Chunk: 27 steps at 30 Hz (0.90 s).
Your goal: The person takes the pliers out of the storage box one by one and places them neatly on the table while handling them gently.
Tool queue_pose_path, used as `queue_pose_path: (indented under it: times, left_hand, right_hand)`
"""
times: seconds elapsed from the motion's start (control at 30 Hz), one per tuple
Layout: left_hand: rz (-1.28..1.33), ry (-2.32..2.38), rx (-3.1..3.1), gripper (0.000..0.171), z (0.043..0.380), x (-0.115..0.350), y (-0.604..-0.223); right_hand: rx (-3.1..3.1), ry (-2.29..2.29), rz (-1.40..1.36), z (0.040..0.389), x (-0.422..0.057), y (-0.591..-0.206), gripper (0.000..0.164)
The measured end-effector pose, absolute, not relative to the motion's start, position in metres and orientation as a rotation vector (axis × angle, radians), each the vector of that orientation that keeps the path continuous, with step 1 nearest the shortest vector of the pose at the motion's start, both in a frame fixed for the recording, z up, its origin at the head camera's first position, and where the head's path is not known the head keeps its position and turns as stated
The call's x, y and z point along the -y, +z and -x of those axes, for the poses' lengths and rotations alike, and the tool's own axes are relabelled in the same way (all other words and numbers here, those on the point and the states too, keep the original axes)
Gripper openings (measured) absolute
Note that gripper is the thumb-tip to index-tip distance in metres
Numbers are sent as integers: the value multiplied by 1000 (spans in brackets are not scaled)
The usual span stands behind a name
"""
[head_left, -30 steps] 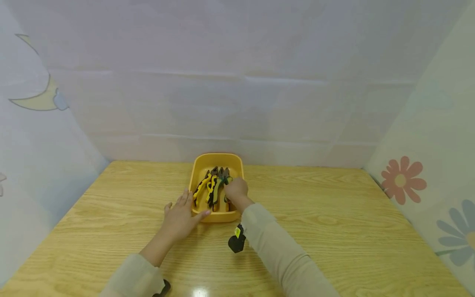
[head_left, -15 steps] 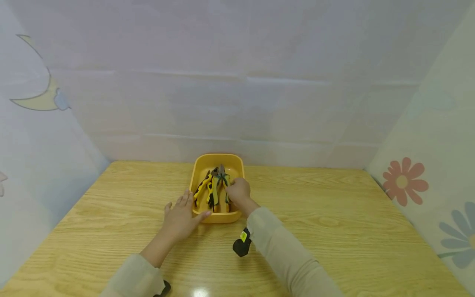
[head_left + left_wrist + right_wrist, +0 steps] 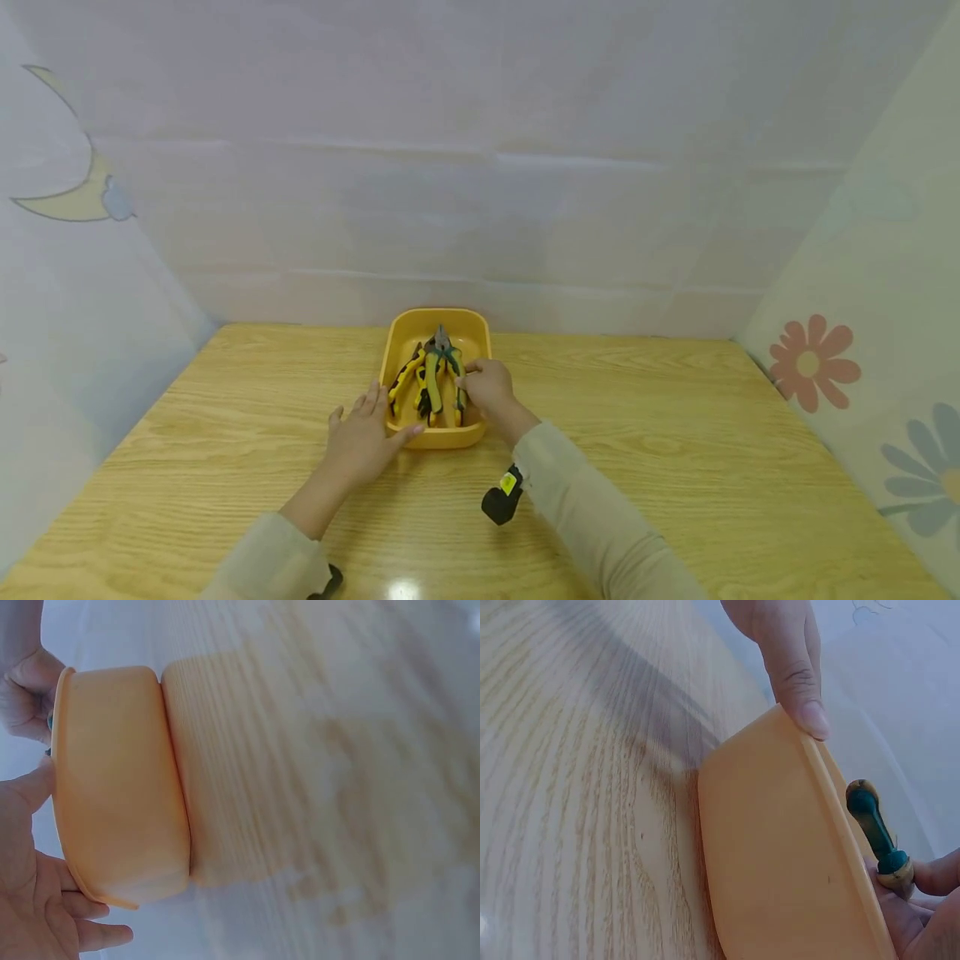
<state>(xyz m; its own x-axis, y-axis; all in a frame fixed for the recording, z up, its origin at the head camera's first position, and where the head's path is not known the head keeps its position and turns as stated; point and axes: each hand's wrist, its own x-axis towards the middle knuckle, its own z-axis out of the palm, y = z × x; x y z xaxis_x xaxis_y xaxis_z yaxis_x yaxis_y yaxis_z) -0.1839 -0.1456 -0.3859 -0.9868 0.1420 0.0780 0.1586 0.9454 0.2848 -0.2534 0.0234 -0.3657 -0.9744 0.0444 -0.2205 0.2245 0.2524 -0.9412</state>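
Note:
A yellow plastic box [image 3: 444, 439] stands on the table near the back wall. Inside it lie several pliers. My right hand [image 3: 493, 390] reaches over the right rim and pinches one handle of pliers [image 3: 434, 382] with green-and-yellow grips, whose handles are spread and whose nose points to the back. In the right wrist view a green handle end [image 3: 871, 821] sticks up above the rim beside my fingers. My left hand [image 3: 360, 442] rests at the box's front left corner, thumb over the front rim, fingers straight along the left side. Black-and-yellow pliers [image 3: 405, 379] lie at the left.
The wooden table [image 3: 660, 467] reaches out to both sides of the box. A pale sheet [image 3: 480, 208] hangs behind it. Printed side walls with a moon [image 3: 82, 196] and flowers [image 3: 808, 363] flank the table. Black camera mounts [image 3: 501, 500] hang at the wrists.
My right hand has drawn slightly right, and the green-and-yellow pliers have shifted left at the nose, with their handles spread wider. My left hand has stayed at the box corner.

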Motion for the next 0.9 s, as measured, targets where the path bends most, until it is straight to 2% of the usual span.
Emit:
queue_pose_path:
  times: [0.4,0.9]
  left_hand:
    - [214,-452,3054,82,184,145,-385]
    - [242,-498,3071,84,186,142,-387]
  right_hand:
    - [-2165,-1986,-208,242,-33,-360,31]
    - [-2120,-2024,-114,233,-63,-359,33]
